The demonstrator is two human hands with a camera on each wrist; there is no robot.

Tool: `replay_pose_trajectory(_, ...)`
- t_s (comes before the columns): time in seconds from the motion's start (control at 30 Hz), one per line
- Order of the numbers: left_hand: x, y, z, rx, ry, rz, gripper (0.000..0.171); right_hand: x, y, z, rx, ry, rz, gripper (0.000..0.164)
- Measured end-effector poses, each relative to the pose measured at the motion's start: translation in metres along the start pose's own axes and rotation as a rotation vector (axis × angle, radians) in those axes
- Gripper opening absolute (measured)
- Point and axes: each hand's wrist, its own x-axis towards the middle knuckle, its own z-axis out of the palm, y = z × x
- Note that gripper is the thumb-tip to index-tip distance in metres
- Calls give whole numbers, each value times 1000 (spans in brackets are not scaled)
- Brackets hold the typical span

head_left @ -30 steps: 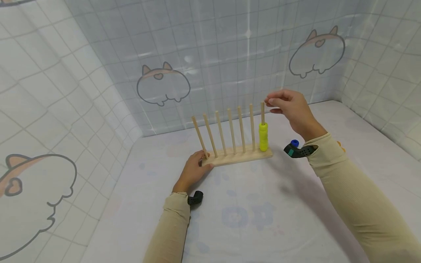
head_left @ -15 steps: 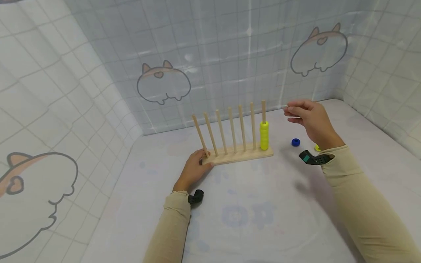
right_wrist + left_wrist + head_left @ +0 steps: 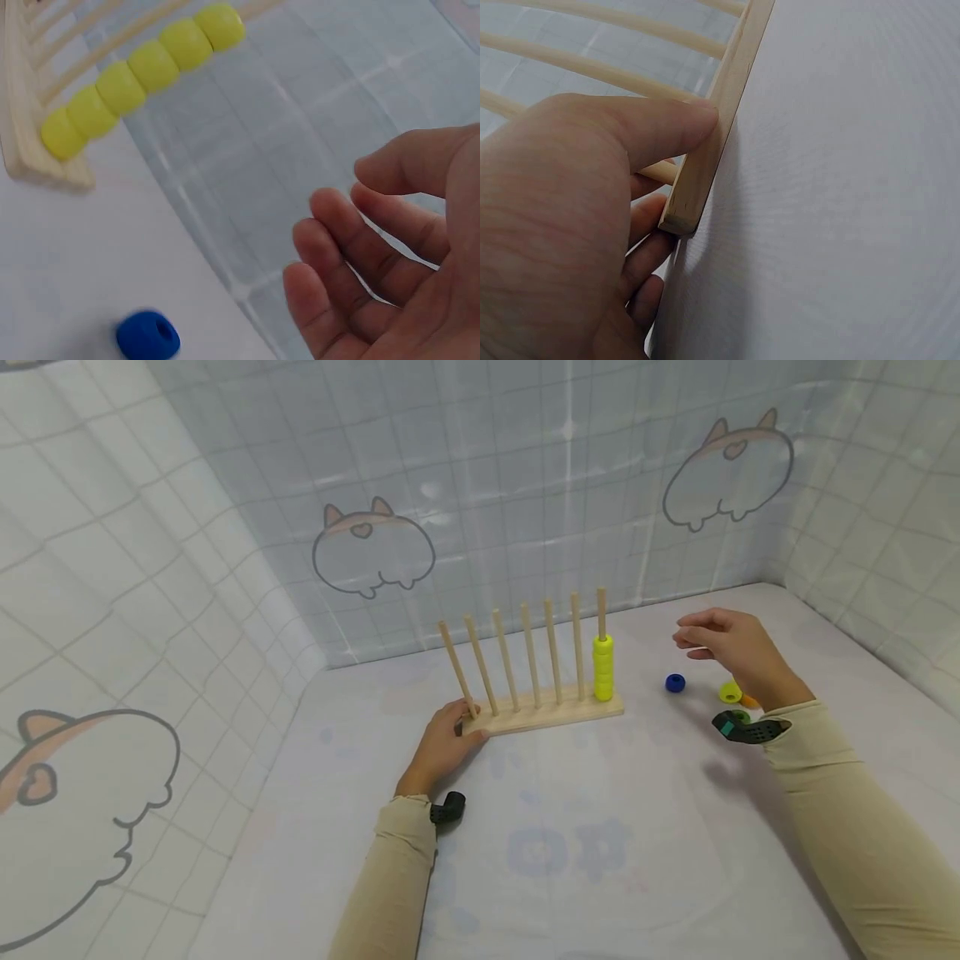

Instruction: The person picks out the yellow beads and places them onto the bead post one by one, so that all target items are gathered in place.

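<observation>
A wooden peg rack (image 3: 547, 719) with a row of upright dowels stands on the table. Its rightmost dowel carries a stack of several yellow beads (image 3: 603, 670); the other dowels are bare. My left hand (image 3: 441, 747) grips the left end of the base, thumb on the front edge and fingers behind, as the left wrist view shows. To the right of the rack my right hand (image 3: 738, 647) hovers in the air with relaxed fingers and nothing in them. Below it lie a blue bead (image 3: 675, 683) and a loose yellow bead (image 3: 731, 692).
Partly hidden by the right wrist are an orange bead (image 3: 749, 701) and a green bead (image 3: 741, 717). A pale patterned cloth (image 3: 540, 893) covers the table. Tiled-print sheets (image 3: 480, 485) hang behind and at both sides.
My right hand has moved away from the top of the rightmost dowel, to the right and lower. Loose beads once behind its wrist now show. The left hand stays on the base.
</observation>
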Motion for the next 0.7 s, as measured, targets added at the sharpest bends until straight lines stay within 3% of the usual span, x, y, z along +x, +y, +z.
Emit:
replay_pose_trajectory(0.23, 1, -2, 1, 3, -1, 1, 52, -4, 14, -20, -123, -78, 60, 58)
replay_pose_trajectory(0.5, 1, -1, 0, 7, 1, 7, 52, -7, 28, -39, -227, -71, 107, 64)
replay_pose_trajectory(0.7, 1, -2, 1, 9, 0, 4, 51, -9, 33, -49, -308, -128, 100, 67)
